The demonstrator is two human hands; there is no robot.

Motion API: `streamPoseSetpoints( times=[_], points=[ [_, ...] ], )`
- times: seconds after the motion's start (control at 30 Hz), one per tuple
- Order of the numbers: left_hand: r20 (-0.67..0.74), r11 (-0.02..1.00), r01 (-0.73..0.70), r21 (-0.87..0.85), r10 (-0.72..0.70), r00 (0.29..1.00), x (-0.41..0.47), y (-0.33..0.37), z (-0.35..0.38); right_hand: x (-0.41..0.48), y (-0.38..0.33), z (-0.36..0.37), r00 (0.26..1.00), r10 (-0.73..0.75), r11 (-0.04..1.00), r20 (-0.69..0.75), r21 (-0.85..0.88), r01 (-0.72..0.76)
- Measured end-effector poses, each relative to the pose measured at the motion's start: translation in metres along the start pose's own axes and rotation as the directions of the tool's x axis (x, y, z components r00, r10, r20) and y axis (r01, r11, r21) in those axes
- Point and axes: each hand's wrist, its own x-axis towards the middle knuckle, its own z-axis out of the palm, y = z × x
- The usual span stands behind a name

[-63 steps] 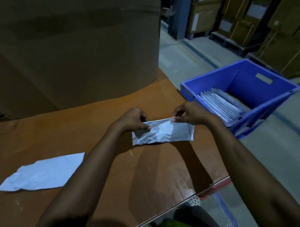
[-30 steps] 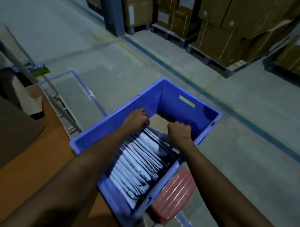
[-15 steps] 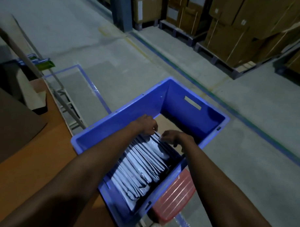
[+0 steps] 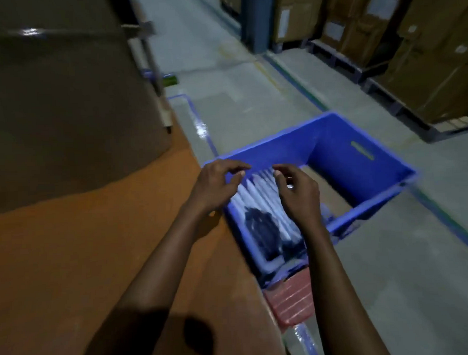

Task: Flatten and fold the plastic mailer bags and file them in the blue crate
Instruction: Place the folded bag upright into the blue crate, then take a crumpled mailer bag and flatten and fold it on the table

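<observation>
One blue crate [image 4: 332, 139], just beside the right edge of the table [image 4: 84, 249]. Inside it, one row of white mailer bags [image 4: 259, 188] stands on edge at the near end; too blurred to count. Two bare hands are out: left hand [image 4: 214, 186] over the crate's near-left rim, right hand [image 4: 298, 195] over the row, fingertips facing, apart. Each grip is slack, fingers loosely curled, holding nothing. The crate's far end shows brown bottom. One red ribbed thing [image 4: 293, 300] sits under its near corner. Grey floor [image 4: 390, 278] runs from the crate to the stacked cardboard boxes [image 4: 422, 51].

L hand [image 4: 214, 188], R hand [image 4: 298, 193] empty — at crate [image 4: 360, 173].
</observation>
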Motion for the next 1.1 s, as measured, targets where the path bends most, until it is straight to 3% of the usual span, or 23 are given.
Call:
streamPoseSetpoints(
  times=[0.13, 0.23, 0.3, 0.4, 0.47, 0.53, 0.57, 0.67, 0.8, 0.97, 1.1],
  points=[
    [-0.239, 0.984, 0.173, -0.041, -0.178, 0.955, -0.124, -0.017, -0.094, -0.077, -0.086, 0.081, 0.96, -0.236, 0.966, 0.151, 0.146, 0.215],
    [-0.381, 0.944, 0.329, -0.013, -0.309, 0.871, -0.238, -0.031, -0.158, -0.15, -0.146, 0.143, 0.814, -0.444, 0.893, 0.375, 0.255, 0.37],
    [-0.527, 0.904, 0.426, -0.036, -0.379, 0.761, -0.315, -0.047, -0.193, -0.197, -0.181, 0.18, 0.678, -0.543, 0.84, 0.496, 0.318, 0.441],
    [-0.76, 0.819, 0.573, -0.036, -0.395, 0.517, -0.425, -0.072, -0.235, -0.257, -0.23, 0.235, 0.503, -0.649, 0.757, 0.571, 0.419, 0.502],
    [-0.852, 0.713, 0.701, -0.017, -0.377, 0.364, -0.482, -0.087, -0.256, -0.29, -0.261, 0.273, 0.431, -0.69, 0.72, 0.582, 0.485, 0.497],
    [-0.878, 0.584, 0.811, -0.011, -0.393, 0.271, -0.521, -0.103, -0.273, -0.319, -0.285, 0.309, 0.393, -0.692, 0.714, 0.606, 0.493, 0.497],
    [-0.861, 0.528, 0.849, 0.005, -0.429, 0.272, -0.534, -0.114, -0.28, -0.331, -0.294, 0.327, 0.382, -0.683, 0.716, 0.623, 0.467, 0.518],
    [-0.764, 0.432, 0.884, 0.177, -0.506, 0.4, -0.553, -0.152, -0.297, -0.361, -0.313, 0.364, 0.34, -0.575, 0.735, 0.744, 0.287, 0.615],
    [-0.742, 0.442, 0.854, 0.274, -0.468, 0.48, -0.546, -0.177, -0.312, -0.382, -0.31, 0.386, 0.315, -0.478, 0.631, 0.82, 0.072, 0.772],
    [-0.729, 0.367, 0.825, 0.429, -0.398, 0.557, -0.532, -0.198, -0.324, -0.377, -0.296, 0.391, 0.397, -0.614, 0.587, 0.682, 0.059, 0.808],
    [-0.727, 0.394, 0.739, 0.547, -0.215, 0.653, -0.511, -0.199, -0.324, -0.334, -0.288, 0.37, 0.491, -0.722, 0.6, 0.487, 0.087, 0.795]
  ],
)
